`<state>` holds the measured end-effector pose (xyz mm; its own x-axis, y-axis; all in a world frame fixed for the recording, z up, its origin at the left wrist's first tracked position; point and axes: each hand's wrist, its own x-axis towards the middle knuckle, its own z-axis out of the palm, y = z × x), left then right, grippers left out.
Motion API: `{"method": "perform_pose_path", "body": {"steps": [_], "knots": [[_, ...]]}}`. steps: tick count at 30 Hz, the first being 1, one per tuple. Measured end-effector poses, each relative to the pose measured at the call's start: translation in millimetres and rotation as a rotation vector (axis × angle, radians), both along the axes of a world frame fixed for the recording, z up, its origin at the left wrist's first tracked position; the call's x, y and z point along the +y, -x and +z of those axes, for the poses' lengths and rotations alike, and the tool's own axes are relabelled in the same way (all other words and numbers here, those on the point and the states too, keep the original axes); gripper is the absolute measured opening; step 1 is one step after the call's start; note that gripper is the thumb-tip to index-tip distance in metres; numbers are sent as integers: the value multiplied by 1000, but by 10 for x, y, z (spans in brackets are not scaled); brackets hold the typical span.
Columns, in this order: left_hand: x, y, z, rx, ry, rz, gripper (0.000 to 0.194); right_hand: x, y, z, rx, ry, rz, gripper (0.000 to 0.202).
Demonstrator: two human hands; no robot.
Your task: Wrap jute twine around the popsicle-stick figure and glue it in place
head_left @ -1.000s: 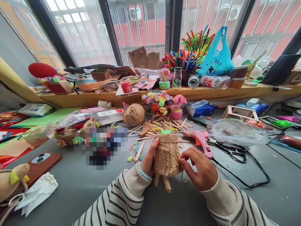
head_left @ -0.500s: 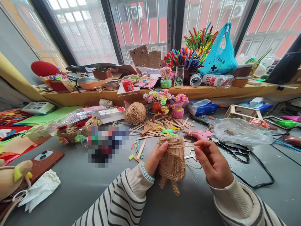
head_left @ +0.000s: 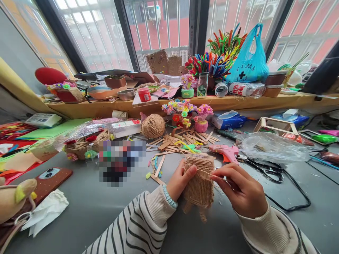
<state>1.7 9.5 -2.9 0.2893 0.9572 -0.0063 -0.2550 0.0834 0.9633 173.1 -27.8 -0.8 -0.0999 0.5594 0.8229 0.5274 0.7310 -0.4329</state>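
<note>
A small craft-stick container wrapped in brown twine (head_left: 199, 192), with short twine legs at its bottom, is tilted in front of me above the grey table. My left hand (head_left: 182, 179) grips its left side, the thumb pressed on the front near the upper wraps. Between the thumb and fingers of my right hand (head_left: 242, 187) a strand of twine (head_left: 206, 173) is pinched, running taut across the container's front. Just beyond lie a pink glue gun (head_left: 226, 151) and loose wooden craft sticks (head_left: 169, 143).
A ball of twine (head_left: 153, 126) sits behind the sticks. Black scissors (head_left: 267, 169) and a black cable (head_left: 293, 208) lie to the right. At left are a phone (head_left: 54, 180) and crumpled tissue (head_left: 50, 211). Pipe-cleaner flowers (head_left: 203, 111) stand along the back.
My right hand has moved inward to the container's right edge, drawing the twine across its front. The container has turned and shifted slightly right, covering the bare sticks seen before.
</note>
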Motion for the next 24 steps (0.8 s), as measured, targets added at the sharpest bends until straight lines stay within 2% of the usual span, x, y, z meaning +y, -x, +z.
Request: {"method": "perform_pose_path", "body": {"steps": [5, 9, 14, 19, 24], "knots": [[15, -1, -41, 2, -19, -24, 78, -44, 1, 10, -13, 22, 6, 17], [20, 1, -62, 6, -34, -8, 78, -61, 0, 17, -9, 1, 6, 10], [14, -5, -16, 12, -11, 1, 71, -34, 5, 7, -23, -39, -56, 11], [-11, -34, 23, -22, -41, 34, 57, -38, 21, 1, -18, -7, -91, 5], [-41, -34, 23, -30, -36, 1, 59, -59, 32, 7, -17, 21, -111, 4]]}}
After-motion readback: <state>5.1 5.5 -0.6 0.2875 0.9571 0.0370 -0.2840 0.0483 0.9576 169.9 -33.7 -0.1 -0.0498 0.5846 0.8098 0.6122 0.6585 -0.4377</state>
